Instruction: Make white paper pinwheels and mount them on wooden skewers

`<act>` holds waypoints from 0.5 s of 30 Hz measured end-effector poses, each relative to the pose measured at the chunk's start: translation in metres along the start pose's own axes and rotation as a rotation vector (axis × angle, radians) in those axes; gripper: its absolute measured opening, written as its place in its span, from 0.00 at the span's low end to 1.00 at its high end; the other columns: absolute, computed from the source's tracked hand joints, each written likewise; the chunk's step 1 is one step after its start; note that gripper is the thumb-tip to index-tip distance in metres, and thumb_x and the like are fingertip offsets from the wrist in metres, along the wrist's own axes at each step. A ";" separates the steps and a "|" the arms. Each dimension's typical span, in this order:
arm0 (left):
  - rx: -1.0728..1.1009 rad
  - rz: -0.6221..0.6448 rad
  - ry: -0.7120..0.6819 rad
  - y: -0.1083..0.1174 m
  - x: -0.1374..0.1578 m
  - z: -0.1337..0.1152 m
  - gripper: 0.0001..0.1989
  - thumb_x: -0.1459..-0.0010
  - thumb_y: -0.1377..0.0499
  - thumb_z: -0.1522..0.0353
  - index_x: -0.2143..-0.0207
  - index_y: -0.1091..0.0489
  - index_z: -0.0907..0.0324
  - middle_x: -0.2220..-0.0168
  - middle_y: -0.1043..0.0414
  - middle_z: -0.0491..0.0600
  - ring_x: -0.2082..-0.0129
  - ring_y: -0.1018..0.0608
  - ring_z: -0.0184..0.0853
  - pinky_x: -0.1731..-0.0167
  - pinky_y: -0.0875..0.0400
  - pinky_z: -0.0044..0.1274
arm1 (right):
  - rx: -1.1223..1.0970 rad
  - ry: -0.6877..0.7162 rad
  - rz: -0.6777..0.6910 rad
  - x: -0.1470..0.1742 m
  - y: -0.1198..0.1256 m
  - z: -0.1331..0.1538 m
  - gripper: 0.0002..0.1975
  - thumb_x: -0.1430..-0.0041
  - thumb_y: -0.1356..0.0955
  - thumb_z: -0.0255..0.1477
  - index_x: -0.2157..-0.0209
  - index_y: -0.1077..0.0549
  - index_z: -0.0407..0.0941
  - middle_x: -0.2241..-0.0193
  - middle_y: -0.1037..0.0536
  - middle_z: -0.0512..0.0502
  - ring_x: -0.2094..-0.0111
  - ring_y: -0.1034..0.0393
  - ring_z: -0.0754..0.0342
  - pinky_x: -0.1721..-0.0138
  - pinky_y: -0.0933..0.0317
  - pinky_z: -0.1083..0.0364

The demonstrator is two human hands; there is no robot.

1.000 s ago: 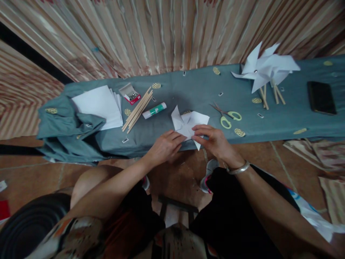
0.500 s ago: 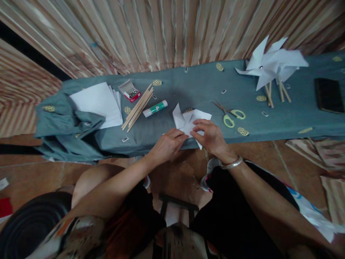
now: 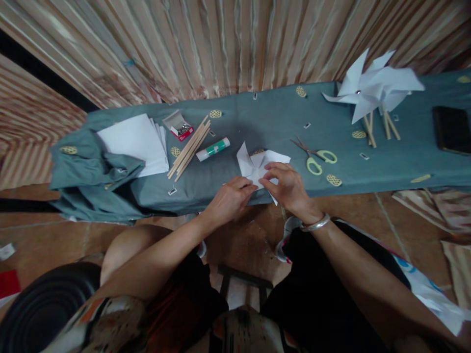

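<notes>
A white paper pinwheel [image 3: 256,167], with its blades partly folded in, lies at the near edge of the cloth-covered table. My left hand [image 3: 232,195] is closed on its lower left side, fingertips pressed against the paper. From the right, my right hand [image 3: 285,187] pinches the paper near the middle between thumb and fingers. Part of the pinwheel is hidden under both hands. A green and white glue stick [image 3: 213,149] lies just beyond my left hand, and open scissors [image 3: 314,156] with yellow-green handles are to the right of my right hand.
Wooden sticks [image 3: 189,148] lie beside an open red box of small metal pins [image 3: 178,125]. A stack of white paper [image 3: 136,143] is at the left. Finished pinwheels [image 3: 377,86] on sticks and a dark phone [image 3: 452,130] are at the right. A curtain [image 3: 235,44] hangs behind the table.
The whole view has shifted slightly to the right. Both hands keep nearly the same hold on the paper pinwheel.
</notes>
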State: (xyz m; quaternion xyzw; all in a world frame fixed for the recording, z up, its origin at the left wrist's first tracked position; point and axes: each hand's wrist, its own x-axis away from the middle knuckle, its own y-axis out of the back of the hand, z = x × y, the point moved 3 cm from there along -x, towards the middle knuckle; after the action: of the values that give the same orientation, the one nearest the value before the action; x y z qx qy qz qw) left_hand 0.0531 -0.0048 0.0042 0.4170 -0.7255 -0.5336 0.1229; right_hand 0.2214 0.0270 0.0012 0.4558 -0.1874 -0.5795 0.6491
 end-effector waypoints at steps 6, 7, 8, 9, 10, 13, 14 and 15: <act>0.061 -0.049 0.037 0.000 -0.001 0.000 0.12 0.35 0.47 0.73 0.54 0.27 0.62 0.61 0.25 0.51 0.58 0.22 0.35 0.56 0.24 0.27 | -0.006 0.004 0.015 -0.002 -0.001 0.001 0.06 0.43 0.32 0.28 0.74 0.24 0.47 0.57 0.20 0.40 0.52 0.27 0.43 0.48 0.35 0.43; 0.067 -0.054 0.041 -0.001 -0.001 0.001 0.12 0.35 0.47 0.73 0.54 0.26 0.61 0.61 0.25 0.51 0.58 0.22 0.35 0.56 0.24 0.27 | -0.006 0.004 0.016 -0.002 -0.001 0.001 0.06 0.43 0.32 0.28 0.74 0.24 0.46 0.58 0.20 0.40 0.52 0.27 0.43 0.48 0.35 0.43; 0.073 -0.057 0.046 -0.001 -0.001 0.001 0.12 0.35 0.47 0.73 0.54 0.26 0.61 0.61 0.25 0.51 0.58 0.22 0.35 0.56 0.24 0.27 | -0.005 0.004 0.014 -0.002 0.000 0.001 0.06 0.43 0.31 0.27 0.74 0.24 0.46 0.58 0.20 0.39 0.53 0.26 0.43 0.48 0.35 0.44; 0.080 -0.059 0.049 -0.001 -0.001 0.002 0.12 0.35 0.47 0.73 0.53 0.26 0.61 0.61 0.25 0.51 0.58 0.22 0.35 0.56 0.24 0.27 | -0.003 0.005 0.010 -0.002 0.000 0.002 0.06 0.43 0.31 0.27 0.73 0.24 0.46 0.58 0.20 0.39 0.53 0.26 0.43 0.49 0.35 0.44; 0.087 -0.061 0.050 -0.002 -0.001 0.002 0.12 0.35 0.47 0.73 0.53 0.26 0.61 0.60 0.24 0.52 0.58 0.22 0.35 0.57 0.24 0.27 | -0.001 0.007 0.005 -0.002 0.000 0.002 0.06 0.43 0.31 0.27 0.73 0.24 0.45 0.58 0.20 0.39 0.53 0.26 0.43 0.49 0.34 0.44; 0.104 -0.075 0.049 -0.002 -0.002 0.004 0.12 0.36 0.46 0.74 0.54 0.26 0.63 0.60 0.24 0.53 0.58 0.21 0.35 0.57 0.23 0.27 | 0.006 0.023 -0.014 -0.002 0.000 0.003 0.06 0.42 0.32 0.27 0.73 0.24 0.45 0.58 0.19 0.39 0.54 0.26 0.43 0.50 0.34 0.44; 0.107 -0.082 0.050 -0.002 -0.002 0.004 0.12 0.36 0.46 0.74 0.54 0.26 0.62 0.60 0.24 0.53 0.58 0.21 0.35 0.57 0.23 0.27 | 0.008 0.035 -0.022 -0.001 0.000 0.003 0.06 0.42 0.32 0.27 0.73 0.24 0.45 0.59 0.19 0.39 0.54 0.26 0.43 0.50 0.34 0.44; 0.108 -0.088 0.051 -0.002 -0.002 0.004 0.12 0.36 0.46 0.74 0.54 0.26 0.62 0.60 0.24 0.52 0.58 0.21 0.35 0.56 0.23 0.27 | 0.008 0.048 -0.030 -0.001 0.001 0.004 0.07 0.42 0.32 0.27 0.73 0.24 0.45 0.59 0.19 0.39 0.55 0.26 0.43 0.50 0.34 0.44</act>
State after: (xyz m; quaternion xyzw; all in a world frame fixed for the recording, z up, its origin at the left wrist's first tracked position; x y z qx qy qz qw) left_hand 0.0525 -0.0007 0.0010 0.4682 -0.7308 -0.4876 0.0950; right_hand 0.2187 0.0263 0.0037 0.4750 -0.1673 -0.5773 0.6427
